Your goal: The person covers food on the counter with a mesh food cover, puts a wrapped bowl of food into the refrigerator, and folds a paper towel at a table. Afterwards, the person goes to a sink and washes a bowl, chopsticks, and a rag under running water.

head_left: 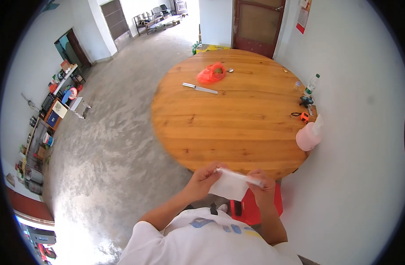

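Note:
My left hand [204, 177] pinches the upper left corner of a white tissue [231, 184]. At the opposite side of the tissue, my right hand [263, 187] is closed on its edge, where it looks folded or bunched. The thin sheet is stretched between both hands and hangs down a little, just in front of the near rim of the round wooden table [229, 128]. A pink tissue holder [307, 138] with a white tissue sticking out stands on the table, right of my hands.
On the table are a knife [200, 88], a red plastic bag [211, 73], a spoon [230, 70], an orange tape measure [304, 117], a dark tool [306, 101] and a bottle [312, 86]. A red stool [273, 203] stands below my right hand. A wall [353, 145] borders the right.

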A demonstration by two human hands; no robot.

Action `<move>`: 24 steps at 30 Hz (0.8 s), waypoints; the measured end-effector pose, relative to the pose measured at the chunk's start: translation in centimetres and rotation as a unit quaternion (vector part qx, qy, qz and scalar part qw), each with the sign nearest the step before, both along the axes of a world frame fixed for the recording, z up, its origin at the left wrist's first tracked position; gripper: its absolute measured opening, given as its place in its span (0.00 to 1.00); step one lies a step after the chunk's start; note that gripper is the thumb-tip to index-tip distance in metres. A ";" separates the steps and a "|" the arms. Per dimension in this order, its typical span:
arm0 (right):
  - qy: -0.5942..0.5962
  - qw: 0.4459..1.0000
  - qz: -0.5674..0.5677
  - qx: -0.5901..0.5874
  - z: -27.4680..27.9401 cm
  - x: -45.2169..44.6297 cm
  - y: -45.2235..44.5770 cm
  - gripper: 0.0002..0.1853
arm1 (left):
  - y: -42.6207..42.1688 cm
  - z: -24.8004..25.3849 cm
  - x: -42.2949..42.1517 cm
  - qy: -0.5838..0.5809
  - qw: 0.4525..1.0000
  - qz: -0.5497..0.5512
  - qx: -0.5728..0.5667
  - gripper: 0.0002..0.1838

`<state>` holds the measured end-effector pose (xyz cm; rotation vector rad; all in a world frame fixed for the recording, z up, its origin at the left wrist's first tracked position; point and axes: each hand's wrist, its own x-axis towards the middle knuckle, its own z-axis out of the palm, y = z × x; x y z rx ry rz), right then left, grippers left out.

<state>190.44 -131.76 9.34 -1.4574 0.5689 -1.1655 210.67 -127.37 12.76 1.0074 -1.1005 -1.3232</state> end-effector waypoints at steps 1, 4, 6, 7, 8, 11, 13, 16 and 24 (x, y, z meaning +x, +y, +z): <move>-0.030 0.999 0.020 -0.031 1.5 1.3 0.0 0.11 | 0.3 0.1 1.2 -0.010 0.999 -0.002 -0.044 0.08; 0.042 0.994 0.068 -0.081 4.1 2.8 0.3 0.11 | 1.3 1.5 4.7 0.099 0.993 -0.065 -0.014 0.09; 0.016 0.992 0.063 -0.108 5.5 4.3 1.0 0.10 | 2.2 2.5 5.7 0.045 0.996 -0.049 -0.067 0.05; 0.008 0.992 0.050 -0.118 6.1 5.0 1.5 0.10 | 2.8 3.2 6.2 0.020 0.995 -0.040 -0.092 0.06; 0.001 0.991 0.036 -0.129 6.7 5.8 2.0 0.09 | 3.4 4.1 6.3 0.012 0.997 -0.021 -0.067 0.07; -0.055 0.992 -0.005 -0.112 8.5 7.5 3.8 0.08 | 5.1 8.0 6.3 0.032 0.999 0.011 -0.017 0.12; -0.151 0.987 0.013 -0.048 11.2 8.6 5.0 0.09 | 5.9 10.9 7.0 0.100 0.995 0.004 -0.015 0.14; -0.369 0.831 0.415 0.007 17.2 10.2 5.2 0.08 | 6.4 12.3 9.1 -0.002 0.927 -0.186 -0.325 0.12; -0.467 0.833 0.260 -0.146 18.8 15.7 11.2 0.08 | 9.7 14.8 6.0 0.195 0.793 -0.047 -0.575 0.13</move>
